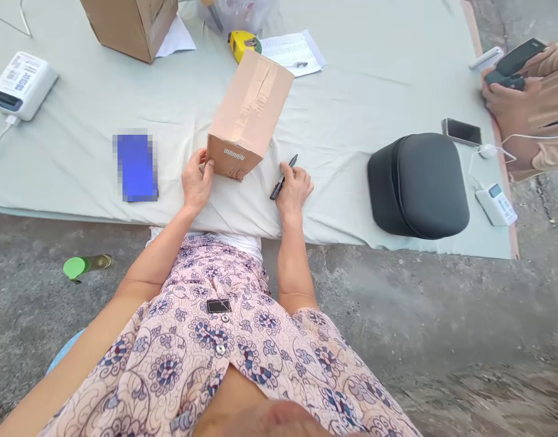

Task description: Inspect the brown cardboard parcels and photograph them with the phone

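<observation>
A taped cardboard box [251, 109] sits on the cloth-covered table in front of me, turned at an angle. My left hand [197, 182] grips its near left corner, with the thumb on the front face and the fingers along the side. Some small print and dark marks show on that front face. To the right of the box, my right hand [294, 185] rests on the cloth, closed on a black marker pen [283, 177]. The marker lies slanted between thumb and fingers, apart from the box.
Behind the box are a yellow tape measure [243, 45], a printed sheet [293, 51] and a larger carton [130, 27]. A black case [418, 185] stands right; a blurred blue item [136, 167] and white device [23, 85] lie left. Another person's hands [515, 100] hold a dark object.
</observation>
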`<state>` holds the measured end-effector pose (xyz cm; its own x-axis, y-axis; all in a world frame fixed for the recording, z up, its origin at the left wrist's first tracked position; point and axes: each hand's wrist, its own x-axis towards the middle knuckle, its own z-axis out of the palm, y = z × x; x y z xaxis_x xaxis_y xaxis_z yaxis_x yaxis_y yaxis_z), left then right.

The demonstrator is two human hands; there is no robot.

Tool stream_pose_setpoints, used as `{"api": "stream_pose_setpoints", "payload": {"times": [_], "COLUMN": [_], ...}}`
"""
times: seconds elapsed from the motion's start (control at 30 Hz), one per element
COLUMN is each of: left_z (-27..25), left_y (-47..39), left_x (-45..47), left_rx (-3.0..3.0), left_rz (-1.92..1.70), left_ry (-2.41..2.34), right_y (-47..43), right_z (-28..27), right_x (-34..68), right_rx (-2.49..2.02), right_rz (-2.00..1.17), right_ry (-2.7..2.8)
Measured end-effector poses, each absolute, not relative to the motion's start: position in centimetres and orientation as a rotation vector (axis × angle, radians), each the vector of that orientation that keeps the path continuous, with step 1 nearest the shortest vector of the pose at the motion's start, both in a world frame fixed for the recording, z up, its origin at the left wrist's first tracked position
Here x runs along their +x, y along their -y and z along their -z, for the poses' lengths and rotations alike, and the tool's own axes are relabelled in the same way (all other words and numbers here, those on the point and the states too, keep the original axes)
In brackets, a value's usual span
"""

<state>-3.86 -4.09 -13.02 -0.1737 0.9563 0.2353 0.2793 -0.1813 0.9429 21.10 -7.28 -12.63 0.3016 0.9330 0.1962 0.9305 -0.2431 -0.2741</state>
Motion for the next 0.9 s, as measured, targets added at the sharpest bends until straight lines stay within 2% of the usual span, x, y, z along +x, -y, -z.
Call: {"api": "stream_pose_setpoints", "payload": {"times": [0.17, 0.37, 0.5, 0.63, 0.73, 0.9], "left_z": [12.9, 11.0, 8.2, 6.9, 7.1, 7.6], "left_y": [4.1, 4.3, 4.3, 4.9, 5.9, 6.2], "left_x": [-3.3, -5.0, -10.2, -15.3, -16.8, -16.5], "left_rx": [1.507, 1.575, 1.538, 1.353, 1.308, 1.327], "left_rz": [-1.35, -1.272, -1.294, -0.989, -0.765, -0.769], "left_ry": [-1.512, -1.529, -1.946, -2.515, -2.623, -2.555], "right_y": [7.1, 7.5, 8.5, 9.7, 10.6, 11.5], "right_z": [12.9, 14.1, 14.2, 13.6, 12.8, 11.9], "right_x": [21.3, 21.5, 21.5, 20.4, 18.4, 14.1], "right_rx": [-2.216, -1.973, -1.788, -1.649, -1.564, -1.447], "right_rz": [-0.024, 0.04, -0.018, -0.093, -0.16, -0.337], "right_ry": [1.687, 1.581, 1.587, 1.494, 1.429, 1.462]}}
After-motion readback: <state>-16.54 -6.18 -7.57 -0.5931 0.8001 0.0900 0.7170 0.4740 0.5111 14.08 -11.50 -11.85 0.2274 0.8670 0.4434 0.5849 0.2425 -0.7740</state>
